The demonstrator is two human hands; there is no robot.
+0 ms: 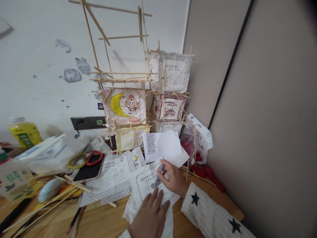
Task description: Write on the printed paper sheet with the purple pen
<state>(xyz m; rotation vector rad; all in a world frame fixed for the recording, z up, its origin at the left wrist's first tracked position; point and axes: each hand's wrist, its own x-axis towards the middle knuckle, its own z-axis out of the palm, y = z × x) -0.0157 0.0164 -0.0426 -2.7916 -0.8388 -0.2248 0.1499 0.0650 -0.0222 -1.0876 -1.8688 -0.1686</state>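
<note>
My right hand is closed round a light purple pen, its tip down on a white sheet of paper. Handwritten characters and a small dark drawing show on that sheet, inside a wavy border line. Flat on the lower part of the paper lies my left hand, fingers spread and holding nothing. Left of it are more sheets with patterned borders and line drawings, one with a yellow moon. A printed text sheet sits just behind the right hand.
Behind the papers rises a wooden stick frame with decorated paper panels. At left are a phone, red-handled scissors, loose sticks, a pencil, a yellow bottle and plastic bags. A wardrobe panel borders the right.
</note>
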